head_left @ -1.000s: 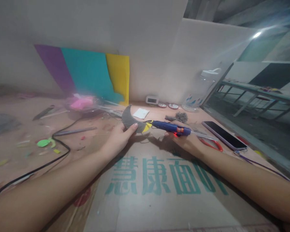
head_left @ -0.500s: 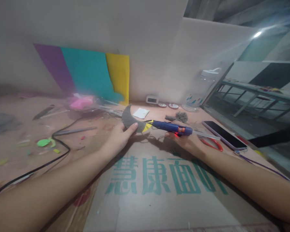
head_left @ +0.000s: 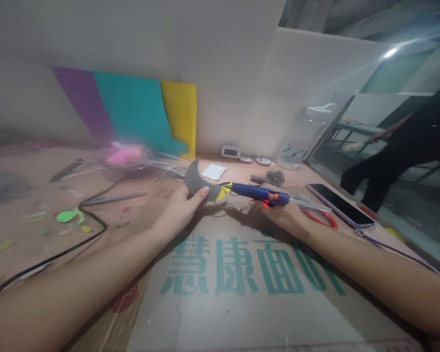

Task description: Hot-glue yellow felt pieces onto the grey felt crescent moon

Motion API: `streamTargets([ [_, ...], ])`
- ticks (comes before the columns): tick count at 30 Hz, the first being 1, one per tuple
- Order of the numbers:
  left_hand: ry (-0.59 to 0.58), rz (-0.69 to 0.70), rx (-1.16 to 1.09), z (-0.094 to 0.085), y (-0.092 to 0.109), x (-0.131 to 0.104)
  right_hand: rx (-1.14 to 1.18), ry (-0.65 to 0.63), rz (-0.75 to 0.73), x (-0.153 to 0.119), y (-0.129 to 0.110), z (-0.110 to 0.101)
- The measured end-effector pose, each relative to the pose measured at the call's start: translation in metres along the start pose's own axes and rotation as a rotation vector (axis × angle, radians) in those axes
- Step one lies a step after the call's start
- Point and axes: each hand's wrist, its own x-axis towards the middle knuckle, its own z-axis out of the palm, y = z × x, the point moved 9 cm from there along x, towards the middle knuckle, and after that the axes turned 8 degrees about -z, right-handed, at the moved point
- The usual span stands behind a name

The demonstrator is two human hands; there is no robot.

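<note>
A crescent moon shape [head_left: 194, 178], mostly wrapped in grey yarn with a bare yellow tip, is pinched in my left hand [head_left: 190, 205], thumb on its front. My right hand [head_left: 278, 212] grips a blue hot glue gun [head_left: 254, 192] with a red light glowing under it and a clear glue stick [head_left: 310, 204] sticking out of its back. The gun's nozzle is at the border between the grey yarn and the yellow tip; whether it touches cannot be made out. A loose strand of yarn hangs below the crescent. Most right-hand fingers are hidden behind the gun.
Behind the gun lies a bundle of grey yarn [head_left: 273, 177]. Red-handled scissors [head_left: 324, 219] and a phone [head_left: 339, 205] lie right, near a clear bottle [head_left: 302, 139]. A black cable [head_left: 95, 230] crosses the scrap-strewn left side. Beyond the table, a person in dark clothes [head_left: 407, 142] is passing.
A person in dark clothes has come into view at the right. The glue gun has shifted very slightly left; my left hand and the crescent stay nearly still.
</note>
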Motion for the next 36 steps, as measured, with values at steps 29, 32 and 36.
streamTargets([
  [29,0.001,0.020,-0.007,0.0003,0.0007,-0.0005,-0.001,0.026,0.034,0.0016,0.0060,0.0009],
  [32,0.004,0.023,-0.003,0.0002,0.0018,-0.0007,0.010,0.023,0.029,0.0020,0.0044,0.0013],
  [36,0.006,0.024,-0.006,0.0005,0.0025,-0.0009,0.030,0.021,0.004,0.0013,0.0054,0.0018],
])
